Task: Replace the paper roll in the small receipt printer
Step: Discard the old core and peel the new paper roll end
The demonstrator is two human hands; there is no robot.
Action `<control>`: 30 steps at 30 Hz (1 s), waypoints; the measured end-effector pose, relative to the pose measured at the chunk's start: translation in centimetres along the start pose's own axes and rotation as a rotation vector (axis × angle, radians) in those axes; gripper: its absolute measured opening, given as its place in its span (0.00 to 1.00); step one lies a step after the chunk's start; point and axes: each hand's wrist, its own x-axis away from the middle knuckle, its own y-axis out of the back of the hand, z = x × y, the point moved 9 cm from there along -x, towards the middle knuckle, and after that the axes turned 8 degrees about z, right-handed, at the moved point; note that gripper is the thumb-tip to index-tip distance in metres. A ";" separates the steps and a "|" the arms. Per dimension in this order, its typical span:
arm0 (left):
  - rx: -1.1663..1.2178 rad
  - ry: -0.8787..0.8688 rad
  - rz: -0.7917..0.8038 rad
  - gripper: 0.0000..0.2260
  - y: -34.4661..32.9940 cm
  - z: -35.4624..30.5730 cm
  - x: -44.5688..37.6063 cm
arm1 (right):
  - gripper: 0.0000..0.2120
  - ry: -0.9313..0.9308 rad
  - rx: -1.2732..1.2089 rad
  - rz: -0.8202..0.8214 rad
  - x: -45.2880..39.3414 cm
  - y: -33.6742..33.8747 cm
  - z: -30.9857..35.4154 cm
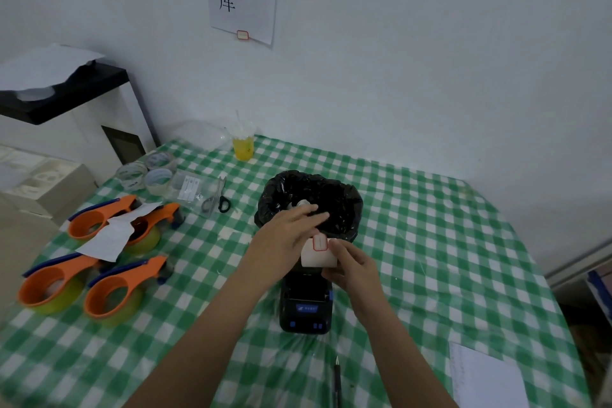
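The paper roll (318,253), white with a red-bordered label at its leading end, sits at the far end of the small black receipt printer (305,303), just above its opened paper bay, near the middle of the table; the right hand (352,267) grasps the roll from its right side, fingers curled against the paper; the left hand (287,235) reaches past the roll's left edge with fingers stretched out flat and loose over the mouth of a bin lined with a black bag (309,205), gripping nothing that I can see, though a pale roll-like object just beyond its fingertips may be the spent core, I cannot tell.

Judging by this, the new roll is being readied for seating; the risks are that it goes in with the feed end facing the wrong way, so the thermal side misses the head, or that the label stays stuck and the paper will not pull free; held by one hand only, the roll could also slip and unspool, or tip into the bin touching the printer's far end.

Farther left lie scissors (217,200), clear tape rolls (145,174) and four orange tape dispensers (99,262); a yellow drink cup (243,144) stands at the far edge, a pen (337,381) lies near, and a notepad (483,378) sits to the near right, all on the green checked tablecloth (430,242).
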 end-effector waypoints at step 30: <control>0.751 0.219 0.042 0.15 0.6 0.3 -0.3 | 0.09 1.032 1.033 -0.276 5.2 -2.3 13.1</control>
